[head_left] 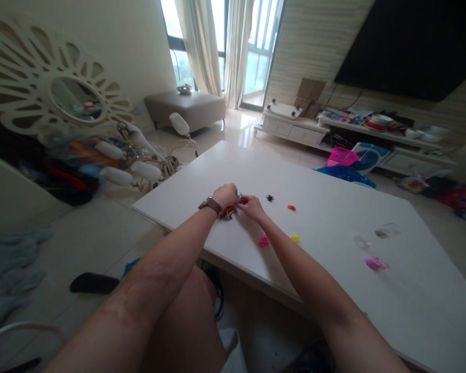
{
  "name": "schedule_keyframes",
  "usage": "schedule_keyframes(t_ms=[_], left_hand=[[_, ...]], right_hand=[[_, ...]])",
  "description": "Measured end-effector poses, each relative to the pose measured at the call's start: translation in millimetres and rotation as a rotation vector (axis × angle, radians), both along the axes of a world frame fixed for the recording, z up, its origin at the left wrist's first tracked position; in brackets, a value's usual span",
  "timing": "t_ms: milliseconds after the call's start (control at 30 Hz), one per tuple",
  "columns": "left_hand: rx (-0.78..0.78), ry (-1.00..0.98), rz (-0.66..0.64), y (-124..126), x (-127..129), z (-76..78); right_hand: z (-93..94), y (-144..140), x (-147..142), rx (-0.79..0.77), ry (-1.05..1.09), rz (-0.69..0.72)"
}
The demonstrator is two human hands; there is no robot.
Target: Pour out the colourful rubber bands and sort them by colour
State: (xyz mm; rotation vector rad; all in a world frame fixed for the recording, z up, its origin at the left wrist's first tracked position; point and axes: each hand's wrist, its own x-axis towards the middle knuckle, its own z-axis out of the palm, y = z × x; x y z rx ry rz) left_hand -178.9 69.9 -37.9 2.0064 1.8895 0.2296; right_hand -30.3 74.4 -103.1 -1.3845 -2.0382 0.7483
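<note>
A mixed heap of small, many-coloured bits that look like rubber bands (228, 213) lies on the white table (252, 166). My left hand (226, 194), with a brown-strapped watch on the wrist, is curled at the heap's far side; its fingertips are hidden. From the right, my right hand (251, 207) reaches the heap with finger and thumb pinched together. Whatever is between the fingers is too small to make out. Single-colour clusters lie to the right: a black one (270, 198), a red one (291, 207), a yellow one (295, 238) and a pink one (264, 241).
Farther right on the table are a clear jar (387, 231), a clear round lid-like piece (362, 240) and a small pink object (376, 263). A pink basket (342, 156) stands beyond the table. Lamp parts (147, 170) lie on the floor at left.
</note>
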Motion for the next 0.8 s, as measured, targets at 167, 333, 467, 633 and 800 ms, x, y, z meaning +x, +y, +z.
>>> schedule_keyframes(t_ms=[167, 333, 467, 633, 800], left_hand=[[-0.08, -0.076, -0.03, 7.2, -1.1, -5.5], [-0.214, -0.291, -0.099, 8.3, -1.0, -8.0], [-0.26, -0.526, -0.061, 6.9, -1.0, -11.2], [-0.156, -0.561, -0.104, 7.3, -0.4, -11.4], [-0.074, -0.509, -0.138, 8.7, 1.6, -9.8]], right_hand=[[-2.0, 1.6, 9.4, -0.134, 0.26, -0.026], [-3.6, 1.0, 15.5, -0.317, 0.648, -0.079], [-2.9, -0.4, 20.3, -0.417, 0.828, -0.091], [-2.9, -2.8, 24.3, -0.442, 0.879, -0.037], [-3.3, -4.5, 26.5, -0.435, 0.91, -0.041]])
